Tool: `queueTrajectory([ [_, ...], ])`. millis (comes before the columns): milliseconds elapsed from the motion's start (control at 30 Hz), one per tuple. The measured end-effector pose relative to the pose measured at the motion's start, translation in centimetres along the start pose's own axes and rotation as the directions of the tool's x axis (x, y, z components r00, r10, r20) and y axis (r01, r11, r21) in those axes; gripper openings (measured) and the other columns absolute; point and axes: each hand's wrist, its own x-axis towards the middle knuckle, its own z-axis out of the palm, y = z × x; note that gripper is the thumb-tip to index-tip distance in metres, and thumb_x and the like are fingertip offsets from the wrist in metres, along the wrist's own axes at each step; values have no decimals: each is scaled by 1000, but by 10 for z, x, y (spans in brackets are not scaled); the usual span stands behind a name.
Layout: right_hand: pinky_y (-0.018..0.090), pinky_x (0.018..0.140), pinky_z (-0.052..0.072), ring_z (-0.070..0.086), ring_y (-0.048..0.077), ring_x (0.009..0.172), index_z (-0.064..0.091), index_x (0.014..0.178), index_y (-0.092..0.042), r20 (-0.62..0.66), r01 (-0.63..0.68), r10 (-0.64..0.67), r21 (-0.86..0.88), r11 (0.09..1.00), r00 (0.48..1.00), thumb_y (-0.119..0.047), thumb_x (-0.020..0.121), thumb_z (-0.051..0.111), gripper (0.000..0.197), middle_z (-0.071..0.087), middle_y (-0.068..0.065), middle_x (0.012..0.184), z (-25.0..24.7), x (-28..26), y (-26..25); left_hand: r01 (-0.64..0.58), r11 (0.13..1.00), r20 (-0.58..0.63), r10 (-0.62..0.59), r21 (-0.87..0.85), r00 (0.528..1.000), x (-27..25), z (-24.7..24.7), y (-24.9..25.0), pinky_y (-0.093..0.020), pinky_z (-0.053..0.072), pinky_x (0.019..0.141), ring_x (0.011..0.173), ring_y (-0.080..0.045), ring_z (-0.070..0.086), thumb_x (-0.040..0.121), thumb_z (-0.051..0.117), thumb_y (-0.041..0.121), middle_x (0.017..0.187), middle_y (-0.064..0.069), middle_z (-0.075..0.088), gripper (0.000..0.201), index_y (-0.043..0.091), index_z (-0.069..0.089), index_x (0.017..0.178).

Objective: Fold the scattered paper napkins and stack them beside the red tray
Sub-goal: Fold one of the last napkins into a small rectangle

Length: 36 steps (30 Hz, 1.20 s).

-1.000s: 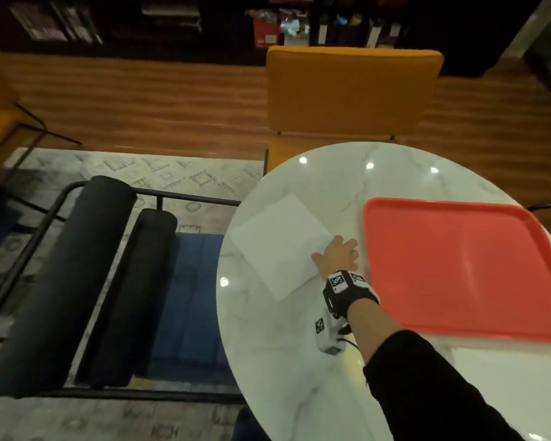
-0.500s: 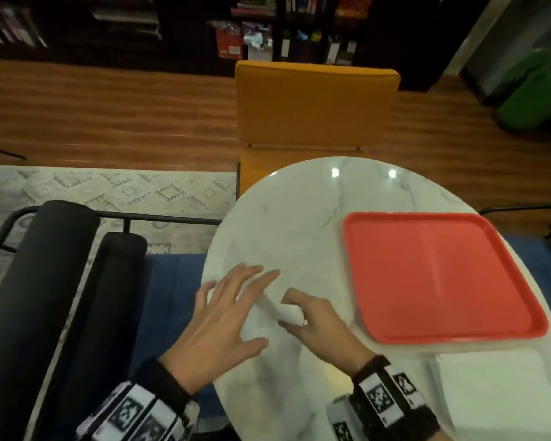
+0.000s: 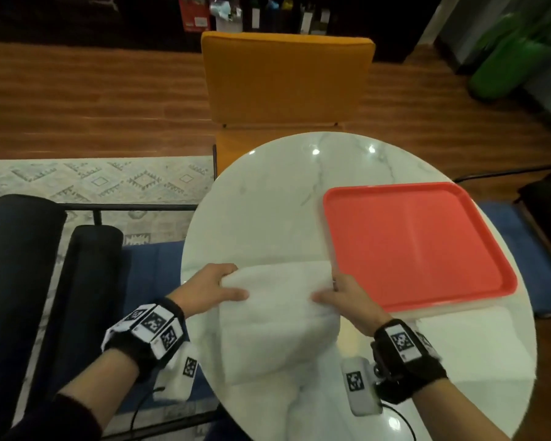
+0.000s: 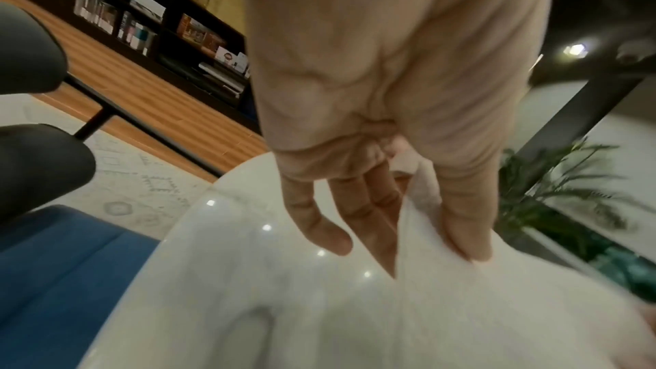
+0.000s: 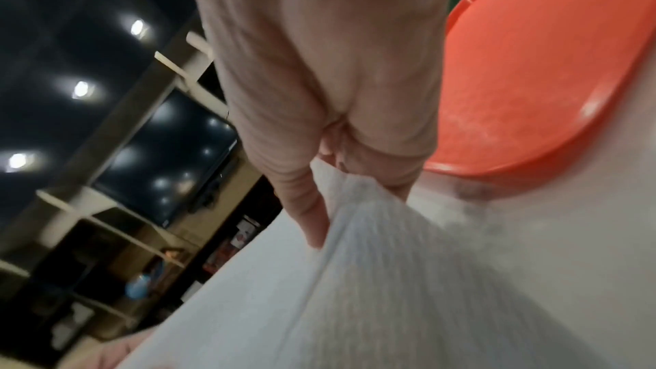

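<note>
A white paper napkin lies on the round marble table, just left of the red tray. My left hand pinches its far left corner between thumb and fingers. My right hand pinches the far right corner, close to the tray's left edge. The far edge is lifted off the table. In the left wrist view the thumb presses on the napkin. In the right wrist view my right hand grips the blurred napkin next to the tray.
A pale white sheet lies on the table by the tray's near edge. An orange chair stands behind the table. A black and blue bench sits at the left. The table's rim runs close to my left wrist.
The right hand drew the napkin toward me beside the tray. The left hand came in, and both hands went from lying on the napkin to pinching its far corners.
</note>
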Motion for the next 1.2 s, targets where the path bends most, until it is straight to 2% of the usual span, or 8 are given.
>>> queueTrajectory([
  [100,50,82,52,66,32,88,63,99,3,-111,-19,-8,-244,969,994,-17,71,64,34,67,26,102,2,28,6,33,997,-71,-28,74,997,23,4,-19,-38,50,93,94,-18,67,78,75,23,99,-1,72,26,14,69,101],
  [233,42,67,49,57,29,71,61,86,5,-240,17,-151,-483,876,959,-13,80,65,20,66,23,84,2,44,5,11,984,-258,36,176,965,36,6,-24,-31,45,75,90,-27,61,80,72,21,87,-5,68,8,18,68,87],
  [467,4,68,38,51,9,76,73,93,-14,-299,129,-291,-462,877,909,-8,80,73,15,53,-2,89,1,16,29,-163,971,-297,209,174,932,-1,22,-37,-19,43,77,86,-5,58,77,76,24,84,8,59,16,35,73,89],
  [700,4,69,37,50,15,83,73,100,-11,-200,114,-283,-594,796,938,18,77,49,44,51,-1,91,0,2,63,-125,770,-145,272,626,951,-21,45,-74,-30,37,82,85,-6,45,76,66,4,87,20,43,49,40,66,110],
  [833,17,87,40,54,20,100,67,110,-8,-258,132,-392,-664,736,883,16,80,45,45,57,7,108,8,-2,52,-90,824,-231,259,560,938,-33,50,-67,-26,27,94,104,-8,46,78,39,26,117,12,51,48,33,58,122],
  [967,36,114,25,35,30,136,41,140,-5,-48,243,-394,-717,653,918,-5,95,44,46,39,16,146,61,13,39,-24,734,-215,230,679,949,-18,75,-69,-39,14,114,144,-14,17,88,13,54,158,2,15,72,17,16,150],
  [1067,38,118,-2,-3,21,148,8,152,-11,186,288,-228,-759,585,956,-29,103,25,54,0,8,160,108,24,36,74,678,-184,91,732,979,-5,87,-83,-49,-3,115,142,-10,-18,81,-1,65,151,6,-26,81,18,-18,145],
  [1200,38,116,-12,-13,11,145,-2,151,-18,244,286,-148,-820,495,958,-56,82,-11,79,-10,-1,160,122,35,50,76,645,-196,116,760,974,-6,85,-99,-55,9,113,145,-15,-3,83,-3,70,156,0,-10,86,13,-6,147],
])
